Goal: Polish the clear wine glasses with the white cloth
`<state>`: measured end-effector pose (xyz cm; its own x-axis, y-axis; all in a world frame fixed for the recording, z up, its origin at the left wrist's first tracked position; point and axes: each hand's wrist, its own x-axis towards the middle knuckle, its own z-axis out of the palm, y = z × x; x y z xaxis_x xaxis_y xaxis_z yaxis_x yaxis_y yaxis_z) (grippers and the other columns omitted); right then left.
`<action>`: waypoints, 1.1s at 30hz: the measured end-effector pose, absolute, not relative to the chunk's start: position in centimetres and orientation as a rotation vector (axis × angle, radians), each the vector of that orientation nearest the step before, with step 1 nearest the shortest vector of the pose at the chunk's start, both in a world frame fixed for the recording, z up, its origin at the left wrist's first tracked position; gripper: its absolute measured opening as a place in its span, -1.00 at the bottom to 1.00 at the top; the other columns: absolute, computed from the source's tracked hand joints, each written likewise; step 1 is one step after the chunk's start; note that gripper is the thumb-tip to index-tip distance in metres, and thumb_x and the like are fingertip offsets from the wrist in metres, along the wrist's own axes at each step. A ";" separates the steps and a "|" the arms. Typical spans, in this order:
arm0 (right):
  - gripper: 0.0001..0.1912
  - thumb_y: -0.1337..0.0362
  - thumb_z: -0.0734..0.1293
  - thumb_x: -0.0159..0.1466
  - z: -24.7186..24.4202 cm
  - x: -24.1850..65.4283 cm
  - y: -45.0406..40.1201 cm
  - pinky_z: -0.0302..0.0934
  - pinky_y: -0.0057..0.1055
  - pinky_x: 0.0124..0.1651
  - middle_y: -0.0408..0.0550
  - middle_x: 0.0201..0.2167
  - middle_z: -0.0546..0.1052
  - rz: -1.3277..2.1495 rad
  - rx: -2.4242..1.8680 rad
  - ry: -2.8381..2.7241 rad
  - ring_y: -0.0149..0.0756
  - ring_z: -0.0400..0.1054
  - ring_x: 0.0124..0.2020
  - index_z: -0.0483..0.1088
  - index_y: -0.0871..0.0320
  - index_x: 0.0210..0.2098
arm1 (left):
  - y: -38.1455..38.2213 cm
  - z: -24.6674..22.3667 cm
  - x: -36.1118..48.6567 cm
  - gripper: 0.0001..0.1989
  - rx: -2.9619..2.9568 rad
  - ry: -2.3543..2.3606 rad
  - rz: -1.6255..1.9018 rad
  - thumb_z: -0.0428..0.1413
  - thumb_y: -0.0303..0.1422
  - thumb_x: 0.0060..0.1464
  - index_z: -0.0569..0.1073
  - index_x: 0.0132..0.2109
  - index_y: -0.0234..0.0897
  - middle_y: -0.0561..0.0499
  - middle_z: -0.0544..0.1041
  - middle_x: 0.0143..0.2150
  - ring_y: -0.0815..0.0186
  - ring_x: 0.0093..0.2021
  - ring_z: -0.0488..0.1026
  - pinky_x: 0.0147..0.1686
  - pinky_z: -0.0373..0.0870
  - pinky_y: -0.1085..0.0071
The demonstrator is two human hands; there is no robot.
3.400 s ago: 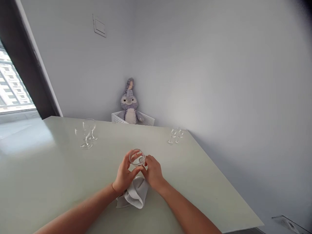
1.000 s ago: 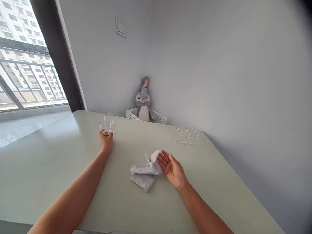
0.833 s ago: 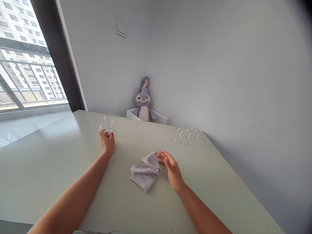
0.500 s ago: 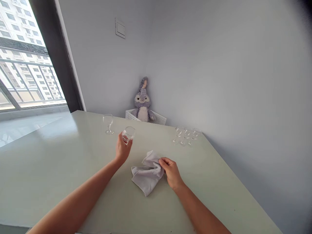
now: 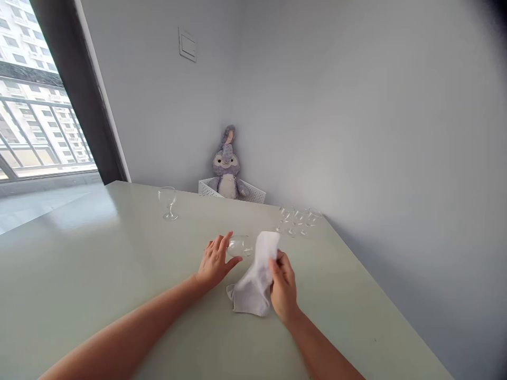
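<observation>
My left hand (image 5: 216, 261) grips a clear stemmed glass (image 5: 240, 246), which is tipped on its side with the rim toward the right. The stem and foot are mostly hidden by the fingers. Pinched in my right hand (image 5: 283, 279) is a pale grey-white cloth (image 5: 256, 285); its upper end is raised close to the glass's rim and its lower part hangs down over the table. Whether cloth and glass touch, I cannot tell.
Another stemmed glass (image 5: 168, 203) stands upright at the back left of the pale table (image 5: 158, 327). Several glasses (image 5: 298, 219) are grouped near the right edge by the wall. Behind the table, a plush rabbit (image 5: 227, 171) sits in a white perforated basket (image 5: 255, 195).
My left hand has brought the glass right and nearer, tipping it onto its side. My right hand has lifted the cloth's upper end toward the glass. The view has shifted slightly.
</observation>
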<state>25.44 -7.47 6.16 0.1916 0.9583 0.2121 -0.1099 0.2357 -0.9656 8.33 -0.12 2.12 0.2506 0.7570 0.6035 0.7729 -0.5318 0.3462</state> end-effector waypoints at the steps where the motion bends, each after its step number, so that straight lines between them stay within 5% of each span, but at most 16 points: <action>1: -0.70 0.07 0.20 0.19 6.3 25.0 -7.8 0.13 -0.48 -0.42 -0.11 -0.34 0.37 1.034 -1.021 -1.160 -0.40 0.22 -0.41 0.28 0.06 -0.13 | -0.3 2.2 8.4 -0.39 -2.473 -1.464 -1.157 -0.04 -0.05 0.04 0.04 0.17 -0.22 -0.04 0.35 -0.24 0.24 -0.27 0.33 -0.20 0.21 0.28; 5: -0.52 0.08 0.22 0.19 6.5 24.4 -8.1 0.10 -0.48 -0.43 -0.13 -0.41 0.36 1.255 -1.004 -1.382 -0.40 0.17 -0.45 0.17 0.06 0.08 | -0.8 2.5 8.6 -0.42 -2.449 -1.373 -1.112 -0.06 -0.07 0.06 0.07 0.16 -0.25 -0.07 0.36 -0.24 0.22 -0.26 0.32 -0.23 0.19 0.29; 13: -0.68 0.14 0.35 0.06 4.3 24.9 -6.2 0.11 -0.49 -0.37 -0.15 -0.45 0.40 1.473 -0.990 -1.307 -0.42 0.21 -0.45 0.41 0.17 -0.22 | -1.7 3.0 9.0 -0.52 -2.645 -1.102 -0.798 -0.04 -0.27 0.09 0.14 0.16 -0.25 -0.12 0.38 -0.22 0.19 -0.22 0.34 -0.20 0.21 0.23; 19: -0.66 0.12 0.37 0.03 3.9 24.8 -5.5 0.17 -0.42 -0.32 -0.05 -0.40 0.48 1.593 -0.918 -0.891 -0.31 0.32 -0.40 0.41 0.18 -0.24 | -1.5 4.2 8.6 -0.63 -2.642 -0.992 -0.781 -0.10 -0.35 0.14 0.20 0.11 -0.08 -0.08 0.39 -0.05 0.19 -0.03 0.31 0.09 -0.03 0.08; 27: -0.71 0.15 0.39 0.02 5.9 26.8 -5.9 0.02 -0.53 -0.48 -0.18 -0.55 0.41 1.490 -1.018 -1.441 -0.47 0.18 -0.55 0.46 0.19 -0.31 | -0.4 4.6 7.5 -0.50 -3.263 -1.425 -0.922 -0.02 0.04 -0.04 0.37 -0.07 -0.21 -0.01 0.47 -0.37 0.36 -0.45 0.35 -0.42 0.22 0.45; 33: -0.71 0.12 0.38 0.01 7.4 27.9 -6.4 -0.03 -0.54 -0.52 -0.18 -0.59 0.37 1.631 -0.949 -1.615 -0.48 0.14 -0.58 0.48 0.23 -0.38 | -0.4 5.9 6.9 -0.43 -4.160 -1.348 -0.347 -0.33 0.01 0.12 0.37 -0.36 -0.33 -0.01 0.46 -0.51 0.43 -0.61 0.29 -0.56 0.21 0.49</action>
<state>27.91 -6.40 7.43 -0.5297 0.8466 -0.0514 0.0432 -0.0336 -0.9985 6.92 -0.42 5.94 0.8670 0.4596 -0.1923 0.3099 -0.1952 0.9305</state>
